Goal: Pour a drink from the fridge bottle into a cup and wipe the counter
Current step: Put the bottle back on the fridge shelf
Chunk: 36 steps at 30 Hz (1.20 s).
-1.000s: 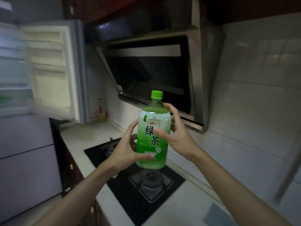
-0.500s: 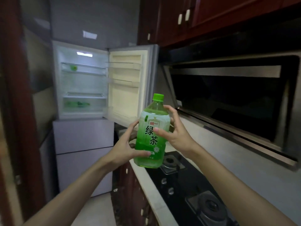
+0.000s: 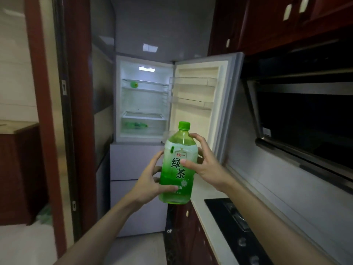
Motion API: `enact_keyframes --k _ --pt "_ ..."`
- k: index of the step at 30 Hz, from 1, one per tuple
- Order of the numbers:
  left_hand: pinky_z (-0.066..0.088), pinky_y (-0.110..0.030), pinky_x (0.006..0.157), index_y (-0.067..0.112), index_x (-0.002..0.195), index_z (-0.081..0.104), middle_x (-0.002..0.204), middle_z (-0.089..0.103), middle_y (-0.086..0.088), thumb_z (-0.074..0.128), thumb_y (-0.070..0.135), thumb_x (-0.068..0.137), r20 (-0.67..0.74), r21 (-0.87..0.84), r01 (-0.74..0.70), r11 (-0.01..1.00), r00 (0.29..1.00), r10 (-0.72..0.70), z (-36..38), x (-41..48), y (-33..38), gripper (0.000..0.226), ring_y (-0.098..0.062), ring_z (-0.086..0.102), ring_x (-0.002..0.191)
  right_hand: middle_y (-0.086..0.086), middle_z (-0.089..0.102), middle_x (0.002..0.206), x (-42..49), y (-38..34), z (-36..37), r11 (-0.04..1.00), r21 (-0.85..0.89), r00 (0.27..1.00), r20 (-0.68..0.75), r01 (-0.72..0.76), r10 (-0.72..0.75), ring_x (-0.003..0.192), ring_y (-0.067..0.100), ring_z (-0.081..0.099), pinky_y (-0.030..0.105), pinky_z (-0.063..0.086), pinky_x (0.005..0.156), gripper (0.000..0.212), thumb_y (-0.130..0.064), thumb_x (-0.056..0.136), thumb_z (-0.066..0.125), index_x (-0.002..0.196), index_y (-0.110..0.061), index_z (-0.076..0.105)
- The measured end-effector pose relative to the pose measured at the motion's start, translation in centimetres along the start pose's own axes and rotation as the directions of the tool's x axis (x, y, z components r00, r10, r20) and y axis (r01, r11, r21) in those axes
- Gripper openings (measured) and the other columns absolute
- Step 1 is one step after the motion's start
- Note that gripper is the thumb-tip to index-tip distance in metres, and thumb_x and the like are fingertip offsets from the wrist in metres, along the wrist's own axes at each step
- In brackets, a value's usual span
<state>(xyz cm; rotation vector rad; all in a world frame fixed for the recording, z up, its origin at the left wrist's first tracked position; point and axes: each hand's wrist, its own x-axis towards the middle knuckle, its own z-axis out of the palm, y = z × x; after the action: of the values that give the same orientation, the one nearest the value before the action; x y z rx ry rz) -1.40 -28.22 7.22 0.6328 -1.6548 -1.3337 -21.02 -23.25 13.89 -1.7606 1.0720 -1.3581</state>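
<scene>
A green tea bottle [image 3: 178, 165] with a green cap and a white-and-green label is upright in front of me, held in both hands. My left hand [image 3: 150, 181] grips its lower left side. My right hand [image 3: 204, 163] wraps its upper right side. The cap is on. Behind it the fridge [image 3: 145, 104] stands with its upper door [image 3: 202, 104] swung open to the right. The white counter [image 3: 208, 222] runs along the right, below the bottle. No cup or cloth is in view.
Inside the fridge lie a green bottle [image 3: 134, 125] in the bottom drawer and a small green item [image 3: 134, 84] on the top shelf. A black stove [image 3: 236, 226] sits in the counter under a range hood [image 3: 305, 119]. Red cabinets hang above; a doorway [image 3: 47, 131] opens at left.
My view has swung left from the stove toward the open fridge. The bottle stays upright in both hands with the same grip.
</scene>
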Motion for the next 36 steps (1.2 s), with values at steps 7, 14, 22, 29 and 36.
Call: enact_keyframes --k 7,14,22,29,36 --pt "0.057 -0.051 0.090 0.050 0.139 0.036 0.129 0.062 -0.010 0.094 0.012 0.049 -0.089 0.000 0.022 1.000 0.996 -0.022 -3.3 6.0 -3.8 0.114 -0.029 0.068 0.110 0.013 0.058 0.126 7.9 6.3 -0.4 0.999 0.015 0.998 0.058 0.034 -0.035 0.115 0.030 0.062 0.044 0.059 0.085 0.071 -0.008 0.083 0.077 0.138 -0.033 0.038" --pt "0.058 -0.052 0.087 0.050 0.135 0.037 0.126 0.064 -0.011 0.092 0.010 0.047 -0.188 0.011 0.018 1.000 0.982 -0.015 -5.8 13.2 -5.8 0.111 -0.030 0.070 0.107 0.014 0.057 0.126 17.0 10.7 -2.1 0.998 0.022 0.987 0.147 0.064 -0.066 0.112 0.028 0.062 0.045 0.060 0.086 0.071 -0.007 0.082 0.078 0.135 -0.034 0.040" --pt "0.061 -0.044 0.078 0.057 0.127 0.039 0.126 0.064 -0.010 0.085 -0.010 0.063 -0.278 0.048 -0.004 0.999 0.961 0.017 -10.6 19.6 -8.0 0.103 -0.028 0.071 0.104 0.011 0.062 0.125 26.0 14.9 -1.2 0.993 0.092 0.975 0.207 0.068 -0.086 0.111 0.024 0.064 0.034 0.059 0.080 0.070 -0.005 0.082 0.077 0.137 -0.029 0.040" --pt "0.060 -0.044 0.081 0.051 0.130 0.039 0.123 0.067 -0.009 0.081 -0.014 0.066 -0.290 0.049 0.010 0.999 0.957 0.005 -17.0 25.6 -10.3 0.099 -0.026 0.071 0.104 0.010 0.062 0.125 34.3 19.1 1.2 0.992 0.092 0.976 0.193 0.084 -0.101 0.111 0.024 0.065 0.042 0.060 0.084 0.073 -0.012 0.080 0.079 0.139 -0.030 0.039" --pt "0.060 -0.048 0.084 0.040 0.141 0.035 0.121 0.067 -0.008 0.085 -0.010 0.062 -0.270 0.062 0.033 0.997 0.963 -0.015 -25.4 33.3 -12.8 0.106 -0.026 0.070 0.105 0.006 0.060 0.127 43.8 22.8 4.1 0.993 0.097 0.983 0.163 0.071 -0.086 0.111 0.020 0.063 0.038 0.060 0.080 0.073 -0.012 0.081 0.078 0.139 -0.033 0.039"
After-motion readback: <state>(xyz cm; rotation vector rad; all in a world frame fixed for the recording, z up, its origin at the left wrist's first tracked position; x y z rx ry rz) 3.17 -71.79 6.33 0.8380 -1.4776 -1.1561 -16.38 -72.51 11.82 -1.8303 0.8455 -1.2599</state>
